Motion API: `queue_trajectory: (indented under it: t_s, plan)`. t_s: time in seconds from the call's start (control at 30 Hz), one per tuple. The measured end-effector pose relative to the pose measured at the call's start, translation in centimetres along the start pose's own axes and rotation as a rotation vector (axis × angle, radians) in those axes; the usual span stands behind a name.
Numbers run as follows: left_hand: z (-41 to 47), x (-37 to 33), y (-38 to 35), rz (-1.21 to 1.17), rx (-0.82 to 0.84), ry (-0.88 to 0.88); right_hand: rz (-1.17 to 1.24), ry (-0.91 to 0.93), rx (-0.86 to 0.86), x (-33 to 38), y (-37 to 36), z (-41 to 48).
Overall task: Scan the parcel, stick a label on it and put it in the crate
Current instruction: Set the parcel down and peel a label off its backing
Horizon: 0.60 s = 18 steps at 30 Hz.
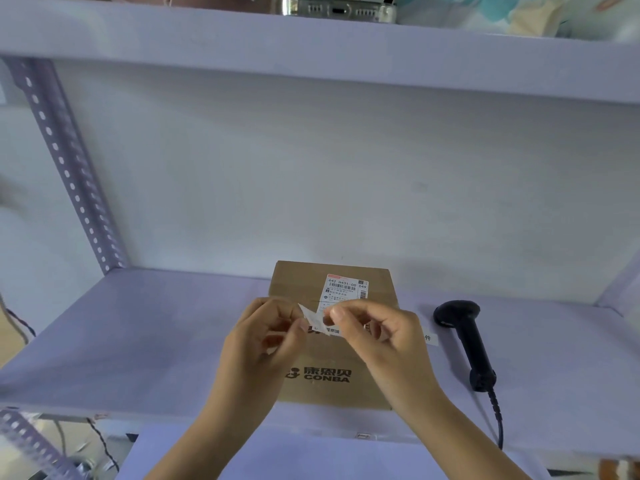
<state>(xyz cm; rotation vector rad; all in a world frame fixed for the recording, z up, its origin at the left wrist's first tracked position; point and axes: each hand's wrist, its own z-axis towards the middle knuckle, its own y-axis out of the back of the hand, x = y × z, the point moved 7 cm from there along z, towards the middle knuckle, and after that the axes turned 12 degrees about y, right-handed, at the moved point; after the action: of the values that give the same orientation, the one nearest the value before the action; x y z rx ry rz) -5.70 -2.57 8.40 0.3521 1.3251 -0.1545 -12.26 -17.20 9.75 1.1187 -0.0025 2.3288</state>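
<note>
White label [317, 320] pinched between left hand [266, 336] and right hand [377, 336]; parcel [332, 382] beneath.

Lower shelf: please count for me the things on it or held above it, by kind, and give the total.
Cardboard parcel: 1
Printed shipping label already stuck on the parcel: 1
Small white label held between both hands, left hand and right hand: 1
Black handheld scanner with cable: 1
Small white tag beside the scanner: 1
Total: 5
</note>
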Motion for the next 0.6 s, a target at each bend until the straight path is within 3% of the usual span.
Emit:
queue_trajectory:
  t_s: [0.37, 0.6]
  plan:
    - [0.2, 0.0, 0.2, 0.052, -0.001, -0.020, 0.072, -0.115, 0.008, -0.7, -0.9, -0.1]
    - [2.4, 3.0, 4.6, 0.174, -0.071, 0.098, 0.257, -0.271, -0.242, -2.3, 1.8, 1.3]
